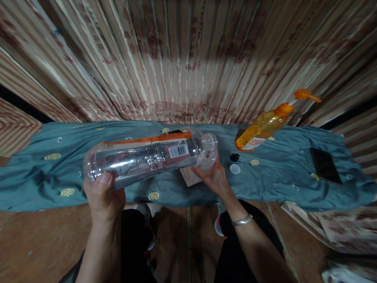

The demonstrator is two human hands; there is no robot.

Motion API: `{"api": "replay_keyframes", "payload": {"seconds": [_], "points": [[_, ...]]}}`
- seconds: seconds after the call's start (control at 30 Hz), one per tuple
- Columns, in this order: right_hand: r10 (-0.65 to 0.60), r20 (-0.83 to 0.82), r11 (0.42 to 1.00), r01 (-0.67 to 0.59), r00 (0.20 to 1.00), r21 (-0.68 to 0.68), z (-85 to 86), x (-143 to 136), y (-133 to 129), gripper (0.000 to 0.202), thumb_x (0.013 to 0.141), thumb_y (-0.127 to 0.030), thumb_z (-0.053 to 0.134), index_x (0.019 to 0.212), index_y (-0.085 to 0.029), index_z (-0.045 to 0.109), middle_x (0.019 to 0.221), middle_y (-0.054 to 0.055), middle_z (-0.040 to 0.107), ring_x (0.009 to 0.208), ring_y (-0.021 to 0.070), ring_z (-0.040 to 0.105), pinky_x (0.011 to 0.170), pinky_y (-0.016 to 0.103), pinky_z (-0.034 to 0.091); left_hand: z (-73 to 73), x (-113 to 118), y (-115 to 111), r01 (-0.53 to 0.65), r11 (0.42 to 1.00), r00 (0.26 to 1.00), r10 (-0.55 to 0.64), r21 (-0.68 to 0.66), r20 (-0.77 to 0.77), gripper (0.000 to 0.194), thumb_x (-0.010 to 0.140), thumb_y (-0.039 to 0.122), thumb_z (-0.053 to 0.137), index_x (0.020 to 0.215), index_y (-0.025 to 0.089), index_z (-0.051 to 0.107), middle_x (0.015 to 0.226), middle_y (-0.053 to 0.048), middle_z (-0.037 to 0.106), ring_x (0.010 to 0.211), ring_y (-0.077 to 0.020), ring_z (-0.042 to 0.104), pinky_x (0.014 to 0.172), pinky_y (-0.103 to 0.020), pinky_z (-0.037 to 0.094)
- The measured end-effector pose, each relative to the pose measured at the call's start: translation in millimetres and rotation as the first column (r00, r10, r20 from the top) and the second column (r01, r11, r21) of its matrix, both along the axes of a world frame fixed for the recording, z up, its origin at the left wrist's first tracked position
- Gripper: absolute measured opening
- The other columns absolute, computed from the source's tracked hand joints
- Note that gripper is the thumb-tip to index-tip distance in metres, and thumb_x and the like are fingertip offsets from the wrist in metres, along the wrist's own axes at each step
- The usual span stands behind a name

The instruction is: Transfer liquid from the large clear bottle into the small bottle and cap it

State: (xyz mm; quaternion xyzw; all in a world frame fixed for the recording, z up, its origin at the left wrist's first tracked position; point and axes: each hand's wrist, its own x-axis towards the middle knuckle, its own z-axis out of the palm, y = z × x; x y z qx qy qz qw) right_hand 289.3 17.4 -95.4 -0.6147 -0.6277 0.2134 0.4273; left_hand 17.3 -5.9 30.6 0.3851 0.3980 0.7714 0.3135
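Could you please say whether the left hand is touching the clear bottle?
Touching: the head view shows the left hand gripping the clear bottle near its base.

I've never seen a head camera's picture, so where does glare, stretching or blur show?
Head view: white glints streak the clear bottle, whose small print is too soft to read; the striped cloth fans out and looks smeared toward the corners.

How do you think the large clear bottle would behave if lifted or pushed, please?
The large clear bottle is probably light for its size, since no liquid shows inside. Its rounded body might roll if laid down, and its glossy wall may be slippery.
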Motion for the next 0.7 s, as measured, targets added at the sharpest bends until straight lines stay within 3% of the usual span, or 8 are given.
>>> {"api": "replay_keyframes", "payload": {"seconds": [0.23, 0.53, 0.7], "points": [[-0.009, -0.033, 1.000, 0.009, 0.999, -0.010, 0.2, -0.5, -0.6, 0.101, 0.081, -0.059, 0.088, 0.160, -0.012, 0.046, 0.140, 0.027, 0.077, 0.125, 0.0482, 0.079, 0.104, 0.069, 0.067, -0.9, 3.9, -0.1, 0.009, 1.000, 1.000, -0.008, -0.013, 0.024, 0.070, 0.052, 0.047, 0.092, 0.119, 0.032, 0.078, 0.115, -0.007, 0.082, 0.107, -0.0399, 0.079, 0.089, -0.051, 0.065], [-0.009, -0.058, 1.000, 0.009, 0.998, -0.013, 0.4, 0.2, -0.9, 0.100, 0.078, -0.059, 0.091, 0.156, -0.011, 0.050, 0.139, 0.026, 0.078, 0.126, 0.0450, 0.079, 0.107, 0.067, 0.066, -1.5, 7.6, 2.4, -0.003, 0.999, 0.997, 0.007, -0.051, 0.083, 0.073, 0.050, 0.047, 0.092, 0.119, 0.030, 0.079, 0.118, -0.007, 0.084, 0.100, -0.0339, 0.078, 0.081, -0.042, 0.064], [-0.007, -0.055, 1.000, 0.007, 0.998, -0.007, 0.6, -0.2, -0.7, 0.097, 0.079, -0.058, 0.090, 0.155, -0.011, 0.051, 0.140, 0.027, 0.077, 0.126, 0.0486, 0.079, 0.105, 0.072, 0.066, -0.1, 8.3, 2.1, -0.014, 0.998, 0.997, 0.019, -0.064, 0.071, 0.070, 0.052, 0.044, 0.087, 0.120, 0.032, 0.080, 0.113, -0.005, 0.084, 0.097, -0.0332, 0.078, 0.078, -0.042, 0.064]]}}
